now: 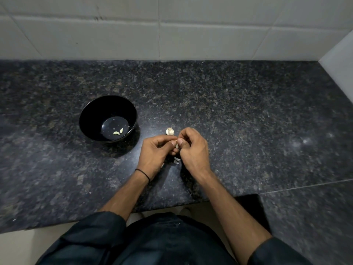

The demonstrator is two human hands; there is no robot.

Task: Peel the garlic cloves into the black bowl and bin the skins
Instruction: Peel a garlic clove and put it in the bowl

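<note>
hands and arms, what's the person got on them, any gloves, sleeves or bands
The left hand and the right hand are bare: no gloves, no rings visible. A thin black band circles the left wrist. Dark sleeves end near the elbows, leaving the forearms uncovered.

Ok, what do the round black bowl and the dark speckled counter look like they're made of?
Round black bowl: glossy, likely melamine or glazed ceramic, judging by the reflections inside. Dark speckled counter: probably polished granite, given its flecked grain and sheen.
</note>
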